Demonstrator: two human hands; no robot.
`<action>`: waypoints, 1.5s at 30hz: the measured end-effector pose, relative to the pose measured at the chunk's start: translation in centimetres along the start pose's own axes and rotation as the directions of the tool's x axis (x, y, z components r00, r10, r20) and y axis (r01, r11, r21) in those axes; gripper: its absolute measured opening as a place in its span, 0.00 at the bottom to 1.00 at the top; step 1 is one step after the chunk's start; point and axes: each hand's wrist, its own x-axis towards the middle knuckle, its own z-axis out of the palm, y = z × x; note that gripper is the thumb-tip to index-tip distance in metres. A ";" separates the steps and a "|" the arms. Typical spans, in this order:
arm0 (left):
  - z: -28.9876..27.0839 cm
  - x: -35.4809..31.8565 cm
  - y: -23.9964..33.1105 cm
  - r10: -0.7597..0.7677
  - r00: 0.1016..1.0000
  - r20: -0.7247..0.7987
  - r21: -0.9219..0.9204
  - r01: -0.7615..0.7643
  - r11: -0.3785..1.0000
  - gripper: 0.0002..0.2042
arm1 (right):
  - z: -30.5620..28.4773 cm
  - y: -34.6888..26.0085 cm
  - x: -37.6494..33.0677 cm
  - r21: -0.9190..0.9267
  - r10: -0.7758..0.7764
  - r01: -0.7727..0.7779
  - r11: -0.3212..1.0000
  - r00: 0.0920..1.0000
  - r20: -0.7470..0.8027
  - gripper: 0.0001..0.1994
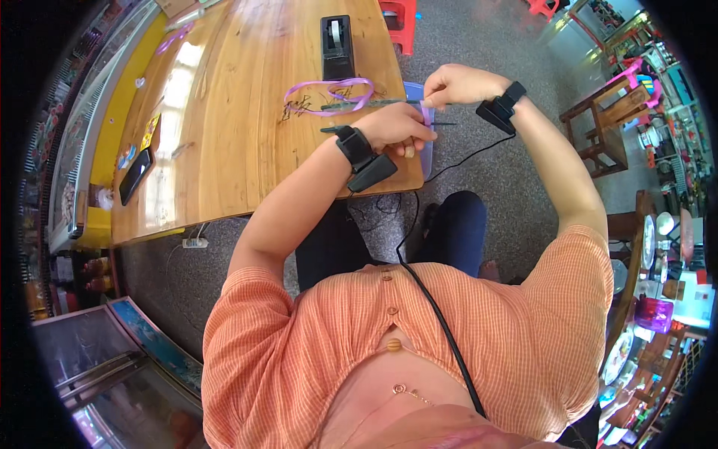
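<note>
Two hands work a purple ribbon at the near edge of a wooden table [247, 120].

The left hand [400, 127] and right hand [456, 84] each pinch the ribbon [329, 93], which loops just before a black tape dispenser [336, 45]; a phone [136, 176] lies far left of it.

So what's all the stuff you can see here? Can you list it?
wooden table: one, light brown, upper left
tape dispenser: one, black, far edge of the table
purple ribbon: one looped strip, on the table by the hands
phone: one, black, left part of the table
plastic stool: one, red, on the floor beyond the table
wooden chair: one, brown, right
left hand: one, closed on the ribbon, black wrist device
right hand: one, pinching a thin dark stick, black wrist device
</note>
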 end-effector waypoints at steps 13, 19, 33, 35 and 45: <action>0.3 -0.3 0.6 -0.008 0.999 -0.041 0.032 0.009 0.999 0.09 | 0.4 -1.5 0.7 -0.243 0.038 -0.035 0.969 0.999 0.005 0.11; 0.4 -0.1 0.3 -0.003 0.999 -0.053 0.047 0.005 0.999 0.10 | 0.7 -1.4 1.1 -0.339 0.141 -0.143 0.930 0.990 -0.031 0.12; 0.1 0.2 0.0 -0.018 0.999 -0.050 0.047 0.020 0.999 0.10 | 1.3 0.0 0.5 -0.326 -0.326 0.275 0.905 0.939 -0.113 0.10; 0.2 0.3 -0.1 0.007 0.999 -0.038 0.044 -0.006 0.999 0.10 | 1.6 0.0 0.8 -0.453 -0.297 0.269 0.850 0.955 0.010 0.11; 0.3 -0.1 0.0 0.005 0.999 -0.035 0.054 -0.003 0.999 0.12 | 2.7 0.5 -0.4 -0.148 -0.158 0.161 0.976 0.987 0.031 0.15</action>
